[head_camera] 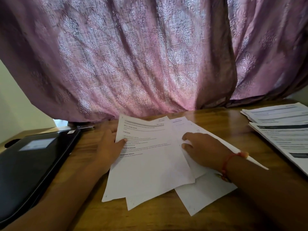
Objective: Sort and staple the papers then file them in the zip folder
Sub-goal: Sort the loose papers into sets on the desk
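Observation:
A loose fan of several white printed sheets (150,164) lies on the wooden table (208,117) in front of me. My left hand (110,147) grips the left edge of the top sheet, thumb on the printed face and fingers behind it. My right hand (201,149) rests on the sheets to the right, its fingertips curled in and pinching a sheet's edge. A black zip folder (33,164) lies shut at the left. A silver stapler (85,127) sits just beyond the folder's far corner.
Two stacks of printed papers lie at the right: a far stack (276,112) and a nearer stack (286,140). A pink patterned curtain (150,55) hangs behind the table's far edge. A pale wall (16,105) shows at the left.

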`<move>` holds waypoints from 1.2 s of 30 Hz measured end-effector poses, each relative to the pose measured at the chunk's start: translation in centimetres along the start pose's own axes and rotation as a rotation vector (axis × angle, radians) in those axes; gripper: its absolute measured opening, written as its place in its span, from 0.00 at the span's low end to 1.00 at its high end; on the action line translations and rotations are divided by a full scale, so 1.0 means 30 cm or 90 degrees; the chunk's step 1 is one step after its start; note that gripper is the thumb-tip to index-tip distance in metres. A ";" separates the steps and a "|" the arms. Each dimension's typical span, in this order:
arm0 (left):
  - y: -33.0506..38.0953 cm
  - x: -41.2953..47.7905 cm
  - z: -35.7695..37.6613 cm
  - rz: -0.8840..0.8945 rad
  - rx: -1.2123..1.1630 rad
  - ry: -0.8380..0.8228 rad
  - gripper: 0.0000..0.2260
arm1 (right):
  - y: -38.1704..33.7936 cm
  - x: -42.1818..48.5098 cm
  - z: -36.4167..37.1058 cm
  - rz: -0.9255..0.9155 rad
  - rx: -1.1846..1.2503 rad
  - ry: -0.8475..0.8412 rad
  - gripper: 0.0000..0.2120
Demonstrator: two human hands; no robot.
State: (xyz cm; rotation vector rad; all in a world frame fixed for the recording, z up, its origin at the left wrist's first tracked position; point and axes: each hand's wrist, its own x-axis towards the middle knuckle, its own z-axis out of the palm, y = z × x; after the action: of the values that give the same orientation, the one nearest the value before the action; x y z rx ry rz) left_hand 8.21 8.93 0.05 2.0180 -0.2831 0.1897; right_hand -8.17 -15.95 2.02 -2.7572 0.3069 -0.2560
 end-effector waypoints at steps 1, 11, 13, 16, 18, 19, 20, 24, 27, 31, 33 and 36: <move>-0.001 0.000 0.002 -0.003 0.016 -0.005 0.16 | 0.004 0.006 0.003 0.011 -0.006 0.031 0.15; -0.010 0.008 0.009 -0.012 0.055 -0.004 0.16 | 0.026 0.038 -0.011 0.098 0.152 0.097 0.14; -0.009 0.009 0.008 -0.018 0.055 -0.007 0.16 | 0.031 0.045 -0.016 0.110 0.192 0.111 0.13; 0.000 0.002 0.009 -0.024 0.055 -0.006 0.16 | 0.043 0.051 -0.018 0.132 0.231 0.130 0.08; 0.005 -0.004 0.011 -0.024 0.059 -0.005 0.16 | 0.050 0.054 -0.019 0.139 0.235 0.129 0.09; 0.005 -0.006 0.011 -0.025 0.058 -0.005 0.16 | 0.050 0.053 -0.022 0.149 0.242 0.134 0.10; 0.008 -0.007 0.010 -0.026 0.055 -0.005 0.16 | 0.052 0.052 -0.028 0.163 0.254 0.147 0.10; 0.006 -0.008 0.005 -0.027 0.062 -0.004 0.16 | 0.051 0.030 -0.082 0.183 0.226 0.205 0.09; 0.008 -0.008 0.008 -0.028 0.066 -0.005 0.15 | 0.058 0.004 -0.135 0.193 0.153 0.291 0.07; 0.011 -0.012 0.006 -0.030 0.053 -0.008 0.16 | 0.061 -0.006 -0.179 0.132 0.143 0.458 0.04; 0.004 -0.011 0.007 -0.031 0.034 -0.006 0.15 | 0.063 -0.005 -0.188 0.077 0.168 0.558 0.05; 0.010 -0.015 0.007 -0.027 0.000 0.003 0.14 | 0.063 -0.004 -0.206 0.001 0.212 0.626 0.10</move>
State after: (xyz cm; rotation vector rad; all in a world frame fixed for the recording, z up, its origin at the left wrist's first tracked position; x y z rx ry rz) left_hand 7.69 8.66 0.09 2.0222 -0.2365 0.1673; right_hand -9.95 -19.65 7.01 -2.1024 0.4443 -1.5006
